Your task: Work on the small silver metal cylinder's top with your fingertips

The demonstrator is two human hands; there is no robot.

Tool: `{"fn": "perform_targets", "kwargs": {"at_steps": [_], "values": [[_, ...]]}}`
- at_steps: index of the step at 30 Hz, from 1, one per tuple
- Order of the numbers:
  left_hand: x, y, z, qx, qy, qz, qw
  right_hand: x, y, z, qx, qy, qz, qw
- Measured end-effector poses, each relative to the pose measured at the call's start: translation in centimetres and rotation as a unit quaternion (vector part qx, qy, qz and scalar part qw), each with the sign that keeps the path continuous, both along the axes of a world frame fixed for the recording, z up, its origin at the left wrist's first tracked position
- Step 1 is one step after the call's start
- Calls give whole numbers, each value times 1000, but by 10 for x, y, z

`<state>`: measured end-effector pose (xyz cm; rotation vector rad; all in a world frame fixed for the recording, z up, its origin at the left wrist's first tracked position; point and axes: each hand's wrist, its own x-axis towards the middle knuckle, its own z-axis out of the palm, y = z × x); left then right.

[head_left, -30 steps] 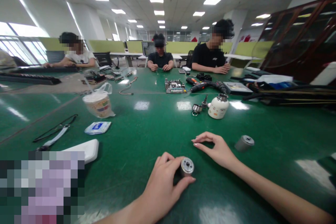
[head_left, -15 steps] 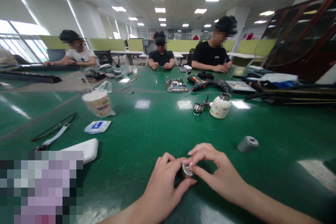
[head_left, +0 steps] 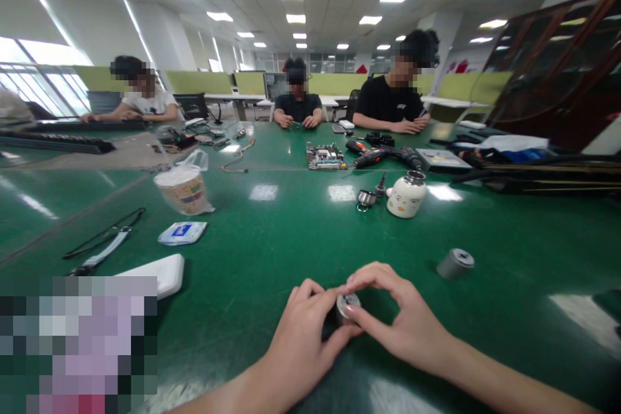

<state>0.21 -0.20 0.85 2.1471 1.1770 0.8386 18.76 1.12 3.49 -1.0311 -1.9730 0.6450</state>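
Note:
A small silver metal cylinder (head_left: 348, 306) stands on the green table (head_left: 272, 252) close to me. My left hand (head_left: 301, 352) wraps round its left side and grips it. My right hand (head_left: 395, 320) pinches the cylinder's top rim with thumb and fingertips. A second silver cylinder (head_left: 455, 263) lies on its side to the right, apart from both hands.
A white round jar (head_left: 406, 194) with metal lid parts (head_left: 366, 198) stands further back. A bagged paper cup (head_left: 184, 189), a blue-white packet (head_left: 182, 233), a white case (head_left: 155, 275) and a lanyard (head_left: 104, 246) lie left. A circuit board (head_left: 324, 157), a power drill (head_left: 383, 156) and three seated people are at the far side.
My right hand came from the open table onto the cylinder that my left hand holds, and now pinches its top. The left hand has stayed in place.

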Motion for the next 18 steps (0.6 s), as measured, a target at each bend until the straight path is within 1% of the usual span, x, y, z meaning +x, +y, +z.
{"fn": "perform_targets", "kwargs": {"at_steps": [4, 8, 10, 13, 16, 18], "values": [[0, 1, 1, -1, 7, -5, 1000, 0, 3, -1, 3, 48, -26, 998], [0, 1, 1, 1, 20, 5, 1000, 12, 24, -4, -6, 80, -65, 995], [0, 1, 0, 3, 21, 8, 1000, 22, 39, -12, -24, 58, -84, 994], [0, 1, -1, -1, 22, 9, 1000, 35, 57, -28, -49, 23, -73, 996], [0, 1, -2, -7, 21, 10, 1000, 43, 64, -41, -61, 15, -63, 996], [1, 1, -2, -8, 21, 10, 1000, 43, 65, -44, -63, 17, -65, 996]]}}
